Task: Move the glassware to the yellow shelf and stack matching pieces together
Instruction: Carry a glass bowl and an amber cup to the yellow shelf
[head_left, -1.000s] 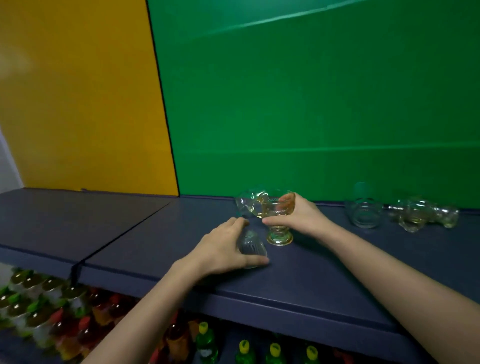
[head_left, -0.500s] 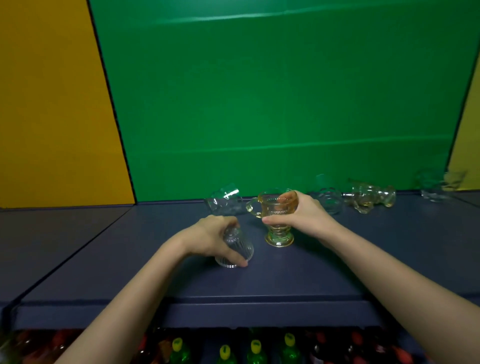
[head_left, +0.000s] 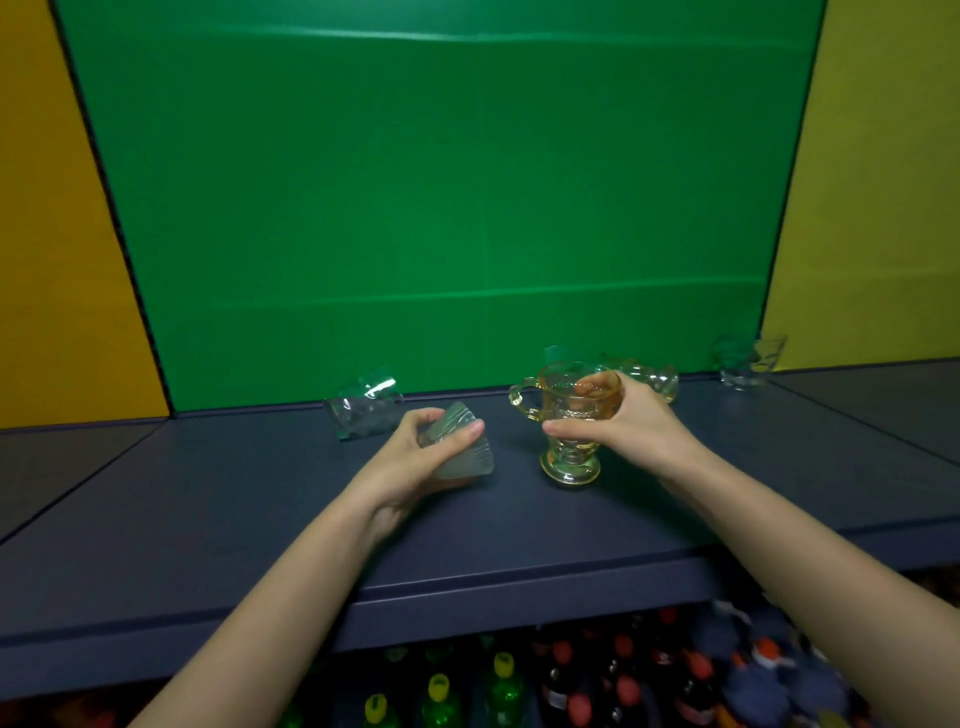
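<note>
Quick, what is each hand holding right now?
Left hand: grips the ribbed clear glass, tilted.
Right hand: grips the amber footed cup.

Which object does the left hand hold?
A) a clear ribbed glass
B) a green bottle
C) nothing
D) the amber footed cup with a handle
A: the left hand grips the clear ribbed glass, tilted; the right hand holds the amber footed cup.

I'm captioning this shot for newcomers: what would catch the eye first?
The bright green panel fills the back. At the middle of the dark shelf, the right hand grips an upright amber mug, and the left hand holds a tilted ribbed glass just left of it.
</note>
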